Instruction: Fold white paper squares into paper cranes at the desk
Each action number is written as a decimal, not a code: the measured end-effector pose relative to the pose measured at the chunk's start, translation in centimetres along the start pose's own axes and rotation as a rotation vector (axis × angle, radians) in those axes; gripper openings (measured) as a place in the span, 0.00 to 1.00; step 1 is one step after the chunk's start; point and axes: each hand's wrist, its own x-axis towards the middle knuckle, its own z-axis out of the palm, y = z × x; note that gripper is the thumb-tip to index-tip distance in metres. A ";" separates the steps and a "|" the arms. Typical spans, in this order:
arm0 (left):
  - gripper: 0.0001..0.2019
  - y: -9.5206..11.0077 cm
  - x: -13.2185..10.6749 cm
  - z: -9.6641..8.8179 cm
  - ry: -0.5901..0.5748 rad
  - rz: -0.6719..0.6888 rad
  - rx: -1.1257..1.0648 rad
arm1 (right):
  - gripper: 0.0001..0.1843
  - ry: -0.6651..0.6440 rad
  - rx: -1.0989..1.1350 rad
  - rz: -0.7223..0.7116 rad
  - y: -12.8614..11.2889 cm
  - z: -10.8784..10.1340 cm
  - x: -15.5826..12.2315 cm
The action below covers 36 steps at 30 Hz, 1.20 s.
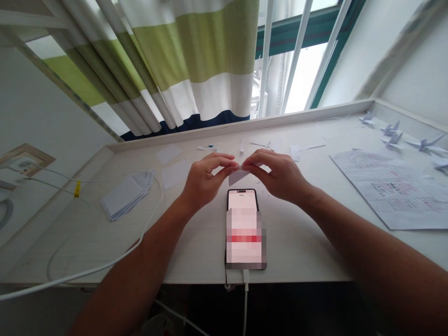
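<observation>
A small folded paper piece is pinched above the phone, over the table, by the left hand and right hand, fingertips closed on its upper edge. Light, thin and easily creased, it seems best gripped at edges; both forearms are angled inward.

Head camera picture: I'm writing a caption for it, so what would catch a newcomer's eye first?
First, the two hands meeting mid-table, the left hand and right hand pinching a small piece of paper between their fingertips. Just below them a phone lies on the table, plugged into a white cable. At the far right sit folded paper cranes, with a stack of paper squares at the left.
</observation>
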 end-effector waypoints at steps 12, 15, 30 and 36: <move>0.12 -1.1 0.0 0.6 0.143 -0.293 -0.266 | 0.14 0.087 0.336 0.277 0.1 0.1 0.0; 0.12 -0.9 0.1 0.6 0.148 -0.317 -0.341 | 0.15 0.071 0.396 0.287 0.1 0.1 0.1; 0.12 -0.8 0.1 0.9 0.048 -0.318 -0.479 | 0.22 -0.037 0.455 0.285 -0.1 -0.4 0.0; 0.15 -0.7 0.1 0.9 0.057 -0.326 -0.415 | 0.23 -0.024 0.475 0.302 0.4 -0.2 0.0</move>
